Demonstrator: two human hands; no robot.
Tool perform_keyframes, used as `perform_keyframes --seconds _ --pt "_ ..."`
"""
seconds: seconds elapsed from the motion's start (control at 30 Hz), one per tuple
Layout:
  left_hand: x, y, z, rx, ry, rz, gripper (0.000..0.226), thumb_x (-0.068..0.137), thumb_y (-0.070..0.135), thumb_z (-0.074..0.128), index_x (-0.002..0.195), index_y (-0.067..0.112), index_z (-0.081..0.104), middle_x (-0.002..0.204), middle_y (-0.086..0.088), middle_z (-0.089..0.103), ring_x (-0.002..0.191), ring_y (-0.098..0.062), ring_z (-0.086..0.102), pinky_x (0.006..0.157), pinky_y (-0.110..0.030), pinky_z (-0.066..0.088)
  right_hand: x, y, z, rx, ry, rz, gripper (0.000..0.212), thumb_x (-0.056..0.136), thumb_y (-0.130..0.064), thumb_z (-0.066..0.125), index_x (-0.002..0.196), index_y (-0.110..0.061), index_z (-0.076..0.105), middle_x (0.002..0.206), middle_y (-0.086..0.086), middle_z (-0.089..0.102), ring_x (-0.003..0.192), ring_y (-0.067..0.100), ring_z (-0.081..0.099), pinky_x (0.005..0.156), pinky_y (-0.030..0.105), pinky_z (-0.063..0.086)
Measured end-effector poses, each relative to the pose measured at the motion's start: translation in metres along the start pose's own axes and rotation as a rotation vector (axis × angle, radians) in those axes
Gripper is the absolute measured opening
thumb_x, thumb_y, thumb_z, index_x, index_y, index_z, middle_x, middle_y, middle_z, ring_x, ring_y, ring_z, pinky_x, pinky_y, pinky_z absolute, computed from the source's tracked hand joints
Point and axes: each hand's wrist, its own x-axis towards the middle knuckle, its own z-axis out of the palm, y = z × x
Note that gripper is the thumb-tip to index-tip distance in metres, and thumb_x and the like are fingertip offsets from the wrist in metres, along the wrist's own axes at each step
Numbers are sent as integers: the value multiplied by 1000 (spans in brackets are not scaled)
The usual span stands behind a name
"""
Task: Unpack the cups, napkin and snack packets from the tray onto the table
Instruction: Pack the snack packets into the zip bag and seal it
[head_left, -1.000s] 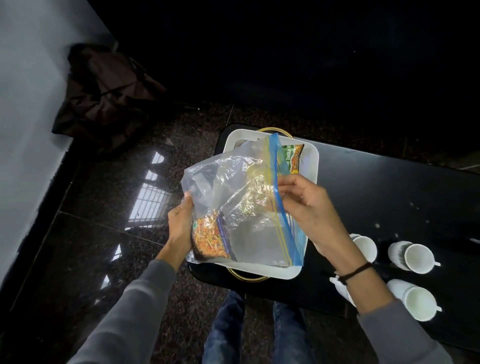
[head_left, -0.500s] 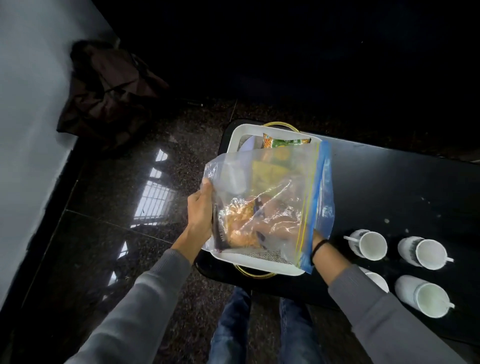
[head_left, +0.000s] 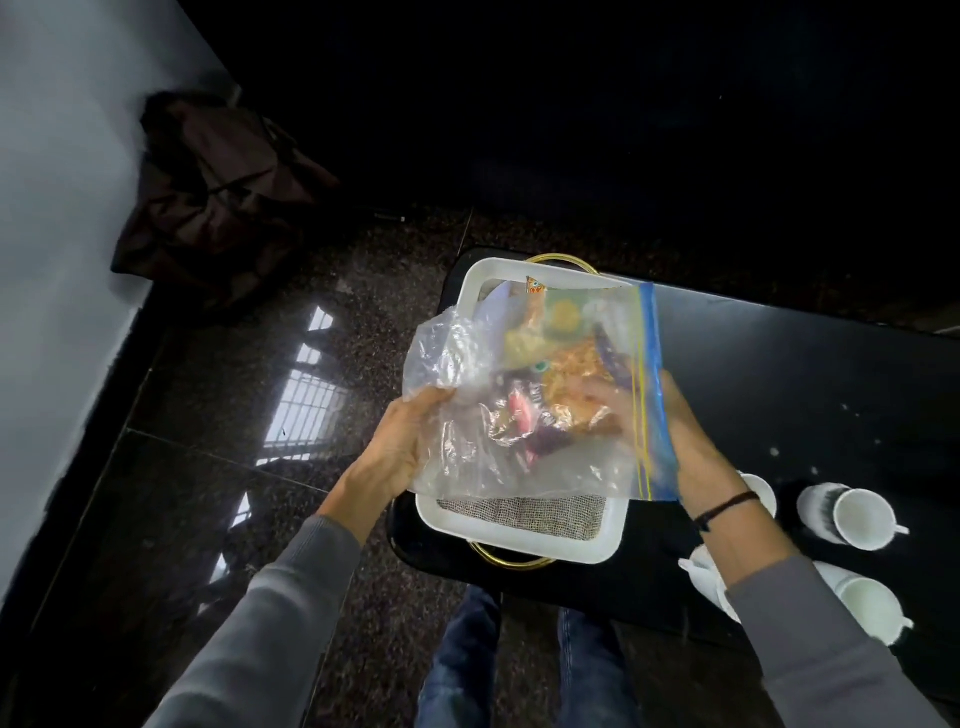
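A clear zip bag (head_left: 524, 457) with a blue seal strip hangs over the white tray (head_left: 519, 535). My left hand (head_left: 405, 447) grips its crumpled closed end. My right hand (head_left: 685, 441) reaches in through the bag's mouth, its fingers inside on a colourful snack packet (head_left: 566, 379). A grey woven napkin (head_left: 524, 512) lines the tray's near end. Another packet (head_left: 537, 285) peeks out at the tray's far end. Several white cups (head_left: 862, 517) lie on their sides on the black table (head_left: 805, 364), right of the tray.
The tray has gold handles (head_left: 511, 561) and sits at the table's left end. Beyond it is glossy dark floor (head_left: 291, 415). A dark bag (head_left: 218, 197) leans by the white wall at the left. My knees in jeans (head_left: 519, 665) are under the table's edge.
My right hand has drawn partly back out of the bag's mouth while holding the packet. The bag has tilted and my left hand has shifted to its crumpled bottom end.
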Motion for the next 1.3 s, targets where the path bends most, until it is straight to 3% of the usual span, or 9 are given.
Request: perform_keyframes --seconds 0.2,0.27,0.37,0.53,0.7,0.83,1.07,1.2,1.3 --pt "4 4 2 -176 189 118 25 100 5 54 81 7 69 65 -1 77 53 -10 72 46 -23 56 -10 2 -24 185 376 -162 4 89 -15 75 92 -18 75 76 -8 80 69 5 75 58 22 59" --pt "9 6 0 -219 233 132 14 99 6 55 100 2 68 84 -7 78 69 -16 76 57 -32 63 -17 1 -28 406 428 -144 8 86 -15 77 94 -17 76 85 -4 81 81 9 78 68 30 64" --pt "14 8 -1 -271 263 113 45 97 7 57 139 -4 45 132 -24 63 112 -36 71 93 -59 58 -29 6 -33 638 415 -94 5 87 -16 76 91 -18 77 91 0 80 91 14 77 84 39 63" --pt "20 11 6 -289 316 177 10 96 -1 53 106 1 56 123 -30 64 111 -44 69 81 -50 63 -48 27 -32 777 357 -121 20 88 -20 69 75 -25 83 91 -4 78 87 8 75 80 31 61" --pt "22 14 11 -334 356 213 36 92 -3 54 128 -3 52 114 -19 61 90 -30 71 70 -42 64 -58 43 -27 943 334 -109 23 88 -20 66 72 -24 82 89 -3 78 85 10 76 79 29 62" --pt "25 15 17 -362 343 235 14 96 -5 51 102 7 47 123 -24 68 96 -29 77 69 -37 64 -61 52 -24 1049 329 -68 21 87 -21 66 70 -22 78 83 -3 77 80 12 74 74 29 61" --pt "30 19 24 -424 305 249 16 101 0 54 108 10 43 121 -17 73 86 -24 74 65 -35 62 -62 76 -17 827 246 2 33 92 -15 59 65 -23 76 75 -5 75 73 9 70 71 27 58" --pt "32 23 26 -421 316 246 17 102 0 53 97 13 44 137 -27 62 113 -36 70 97 -50 57 -58 93 -15 558 208 -6 17 79 -16 64 91 -16 76 85 -3 78 74 10 73 64 24 59" --pt "36 23 25 -419 321 265 13 103 3 51 105 12 43 132 -24 66 108 -29 74 86 -39 63 -54 107 -15 413 201 39 31 74 -19 69 102 -10 77 94 1 80 81 14 76 66 27 61"
